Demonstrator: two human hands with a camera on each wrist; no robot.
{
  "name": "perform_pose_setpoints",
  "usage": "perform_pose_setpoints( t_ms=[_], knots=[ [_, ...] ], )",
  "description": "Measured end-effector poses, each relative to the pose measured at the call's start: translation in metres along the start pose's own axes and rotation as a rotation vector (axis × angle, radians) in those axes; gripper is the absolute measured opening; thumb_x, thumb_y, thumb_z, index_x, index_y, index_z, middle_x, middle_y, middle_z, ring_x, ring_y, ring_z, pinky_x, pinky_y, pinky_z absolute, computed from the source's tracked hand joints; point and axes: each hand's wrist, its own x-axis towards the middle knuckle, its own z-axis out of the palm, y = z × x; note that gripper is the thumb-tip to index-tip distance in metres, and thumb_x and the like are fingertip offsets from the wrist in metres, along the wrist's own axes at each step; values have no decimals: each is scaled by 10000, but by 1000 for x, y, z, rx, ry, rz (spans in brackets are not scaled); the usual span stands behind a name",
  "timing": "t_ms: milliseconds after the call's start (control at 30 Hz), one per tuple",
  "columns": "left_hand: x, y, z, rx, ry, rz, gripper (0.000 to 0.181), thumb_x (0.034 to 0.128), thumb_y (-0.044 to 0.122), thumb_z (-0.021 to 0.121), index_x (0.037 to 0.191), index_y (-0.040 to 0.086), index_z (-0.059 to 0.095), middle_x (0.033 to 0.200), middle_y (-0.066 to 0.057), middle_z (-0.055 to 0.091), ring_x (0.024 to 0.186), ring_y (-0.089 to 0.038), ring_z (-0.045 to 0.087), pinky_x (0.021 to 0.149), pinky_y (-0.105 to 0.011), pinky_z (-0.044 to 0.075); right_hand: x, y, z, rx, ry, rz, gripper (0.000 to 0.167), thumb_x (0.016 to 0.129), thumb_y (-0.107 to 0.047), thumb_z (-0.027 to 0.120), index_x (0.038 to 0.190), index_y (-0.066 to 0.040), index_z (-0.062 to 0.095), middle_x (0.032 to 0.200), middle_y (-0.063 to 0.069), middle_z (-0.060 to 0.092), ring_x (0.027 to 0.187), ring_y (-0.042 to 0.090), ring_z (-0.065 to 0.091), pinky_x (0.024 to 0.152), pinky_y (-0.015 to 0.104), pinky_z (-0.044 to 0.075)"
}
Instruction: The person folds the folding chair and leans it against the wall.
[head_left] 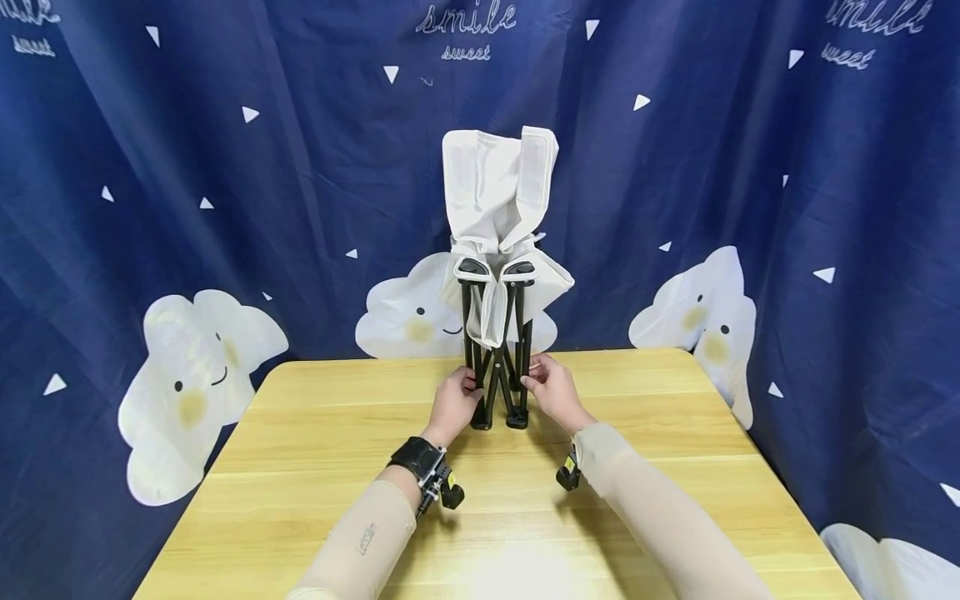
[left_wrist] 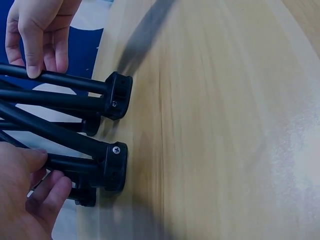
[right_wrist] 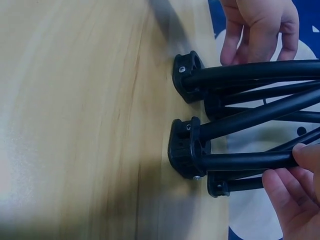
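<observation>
A folding chair (head_left: 497,200) with white fabric and black tube legs stands upright and folded on the wooden table, its legs close together. Low on its left side, my left hand (head_left: 454,405) grips a black leg (left_wrist: 75,163) between thumb and fingers. Opposite it, my right hand (head_left: 557,390) pinches a leg (right_wrist: 250,160) on the right side. Black plastic feet (right_wrist: 186,150) join the tubes at the bottom, with screws showing. The white fabric hangs loosely folded above and between the legs, hiding the upper frame.
The light wooden table (head_left: 315,475) spreads out around the chair, its far edge just behind the legs. Beyond that edge hangs a dark blue curtain (head_left: 300,167) with white clouds and triangles. A camera is strapped to each wrist.
</observation>
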Motion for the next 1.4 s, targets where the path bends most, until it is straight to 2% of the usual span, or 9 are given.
perform_pose_setpoints(
  t_ms=[300, 433, 533, 733, 833, 1133, 1400],
  knots=[
    [7, 2, -2, 16, -3, -12, 172, 1024, 4, 697, 1185, -54, 709, 1055, -212, 781, 986, -352, 765, 847, -458, 648, 7, 0, -1, -45, -10, -11, 204, 944, 13, 791, 1128, 20, 703, 924, 187, 798, 874, 322, 771, 858, 475, 651],
    [12, 5, -2, 25, 14, 0, 141, 1025, -1, 678, 1146, -56, 725, 1022, -201, 792, 887, -313, 767, 788, -413, 644, 11, -1, -3, -65, -7, -16, 189, 943, 6, 790, 1111, 45, 713, 918, 210, 795, 881, 352, 779, 871, 505, 652],
    [14, 8, -2, 32, 25, 9, 117, 1010, -13, 685, 1113, -49, 728, 997, -193, 796, 839, -299, 762, 764, -400, 639, 14, -1, -5, -84, -3, -19, 187, 939, -2, 795, 1101, 56, 720, 914, 213, 796, 874, 352, 780, 852, 498, 655],
    [17, 9, -2, 55, 53, 1, 109, 993, -29, 695, 1093, -56, 729, 996, -201, 801, 940, -346, 781, 845, -464, 653, 19, -1, -2, -111, -13, -6, 199, 945, -27, 808, 1113, 42, 727, 923, 202, 804, 880, 343, 787, 852, 489, 655],
    [19, 8, -1, 64, 68, 3, 103, 994, -24, 692, 1080, -60, 736, 977, -199, 803, 925, -350, 783, 847, -482, 652, 21, -2, -1, -106, -14, 4, 195, 956, -26, 795, 1125, 43, 724, 930, 205, 803, 893, 352, 784, 864, 499, 651],
    [28, 10, -1, 59, 86, -9, 62, 993, -2, 692, 1023, -30, 739, 854, -146, 763, 742, -233, 689, 710, -366, 575, 25, -5, -2, -93, -29, 39, 181, 986, -25, 742, 1157, 35, 731, 958, 199, 813, 918, 344, 789, 868, 487, 648],
    [33, 15, -3, 49, 108, -38, 76, 986, -4, 703, 1025, -43, 755, 845, -163, 759, 741, -252, 685, 707, -365, 556, 30, -3, 0, -82, -23, 46, 158, 978, -24, 740, 1117, 51, 744, 947, 217, 812, 903, 354, 792, 849, 472, 654]
  ],
)
